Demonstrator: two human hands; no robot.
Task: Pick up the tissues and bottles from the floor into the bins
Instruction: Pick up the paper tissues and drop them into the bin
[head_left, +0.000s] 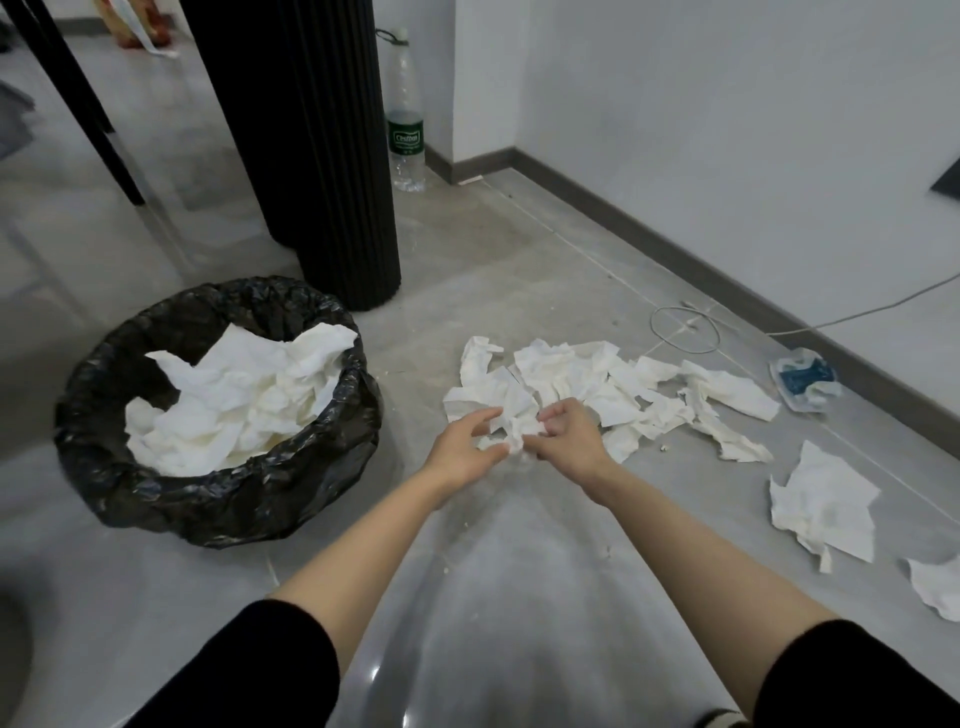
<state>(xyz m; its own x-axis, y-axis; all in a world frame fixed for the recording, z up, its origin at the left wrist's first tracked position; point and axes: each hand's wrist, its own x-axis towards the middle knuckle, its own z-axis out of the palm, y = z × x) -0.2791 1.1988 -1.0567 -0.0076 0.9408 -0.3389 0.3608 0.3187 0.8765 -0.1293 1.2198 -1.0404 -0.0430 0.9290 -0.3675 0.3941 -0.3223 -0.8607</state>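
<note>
A round bin (156, 499) lined with a black bag stands on the floor at the left, with crumpled white tissues (244, 400) piled inside. A scatter of white tissues (597, 379) lies on the grey floor to its right. My left hand (462, 449) and my right hand (569, 434) meet at the near edge of that scatter, both pinching one crumpled tissue (514, 428) between them. A clear plastic bottle (405, 114) with a green label stands upright far back beside a black column.
The black ribbed column (322, 156) rises just behind the bin. More tissues (826, 501) lie at the right, one (937, 587) at the frame edge. A blue and clear packet (802, 379) and a grey cable (685, 327) lie by the wall skirting. Black table legs (78, 98) stand at far left.
</note>
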